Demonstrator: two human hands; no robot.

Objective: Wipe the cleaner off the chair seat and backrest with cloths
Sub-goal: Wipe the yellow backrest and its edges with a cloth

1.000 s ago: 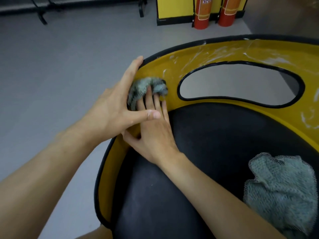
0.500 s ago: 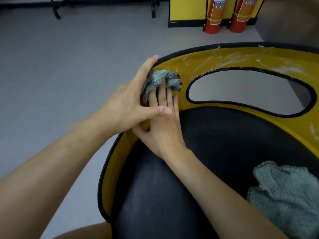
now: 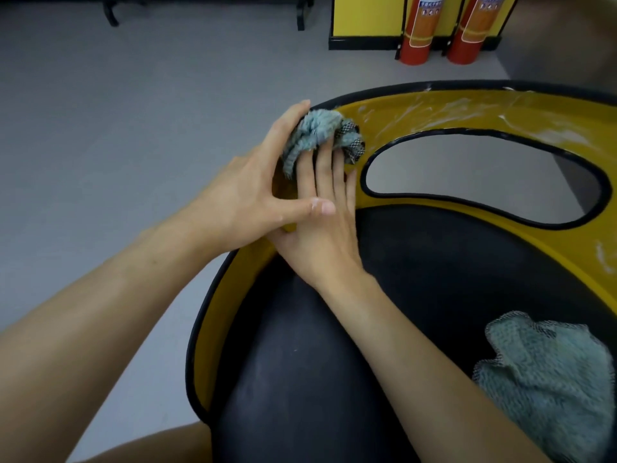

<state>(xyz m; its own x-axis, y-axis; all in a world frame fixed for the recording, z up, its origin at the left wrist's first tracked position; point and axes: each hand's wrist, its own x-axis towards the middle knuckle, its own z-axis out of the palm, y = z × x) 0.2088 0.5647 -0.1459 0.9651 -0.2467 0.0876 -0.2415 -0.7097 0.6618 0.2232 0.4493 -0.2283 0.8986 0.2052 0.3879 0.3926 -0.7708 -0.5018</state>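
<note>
A: Entry one, the chair?
B: Seat (image 3: 434, 279): black, round, padded. Backrest (image 3: 400, 118): yellow with black edging, curving round the seat's far side, with one long oval cutout (image 3: 467, 175) through it. White cleaner streaks (image 3: 444, 110) run across the backrest's top band, to the right of the hands. There is a smaller smear (image 3: 600, 257) at its right end.

A: Cloths?
B: Two, both grey-green. The bunched cloth (image 3: 317, 132) is wadded on the backrest's left end, just left of the cutout, touching the yellow face. The loose cloth (image 3: 547, 379) lies crumpled on the seat at lower right, well apart from both hands.

A: Right hand?
B: Right hand (image 3: 320, 235): palm down, fingers straight and close together. The fingertips press into the near side of the bunched cloth. The heel of the hand is over the seat's left edge.

A: Left hand?
B: Left hand (image 3: 247, 198): wide and flat, fingers straight, laid along the backrest's outer rim. The forefinger touches the left side of the bunched cloth. The thumb stretches across the back of the right hand's fingers.

A: Surroundings?
B: Floor (image 3: 117, 128): grey, plain. Two red extinguishers (image 3: 417, 31) stand upright at the top, side by side, in front of a yellow panel (image 3: 364, 15) with a black base. Dark furniture legs (image 3: 112, 15) are at top left.
</note>
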